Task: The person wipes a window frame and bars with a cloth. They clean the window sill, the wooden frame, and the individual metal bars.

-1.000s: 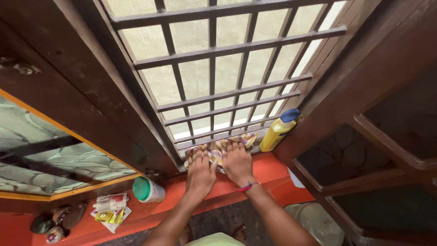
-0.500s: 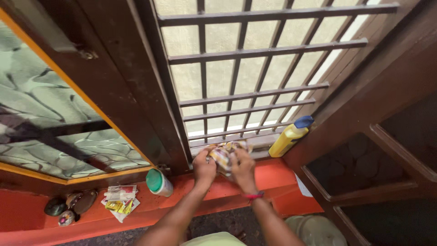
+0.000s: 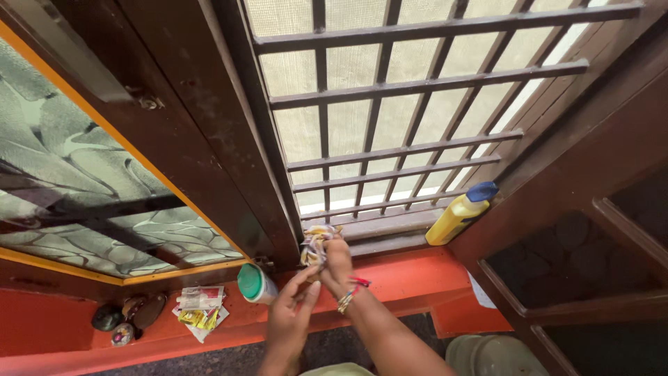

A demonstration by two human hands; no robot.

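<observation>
As right hand (image 3: 339,263) grips, cloth (image 3: 314,245) bunched, yellow-patterned

I see one cloth (image 3: 314,245), a small rag with a busy print of yellow, white and dark patches. It is bunched into a tight, crumpled wad, not spread flat. My right hand (image 3: 336,268) grips it from below, fingers closed around its lower part, so the upper folds stick out above the fist. The wad is held up against the bottom corner of the window grille (image 3: 390,167), right beside the dark wooden frame post (image 3: 261,167), just above the orange sill (image 3: 396,275). Whether it touches the lowest bars I cannot tell.
</observation>
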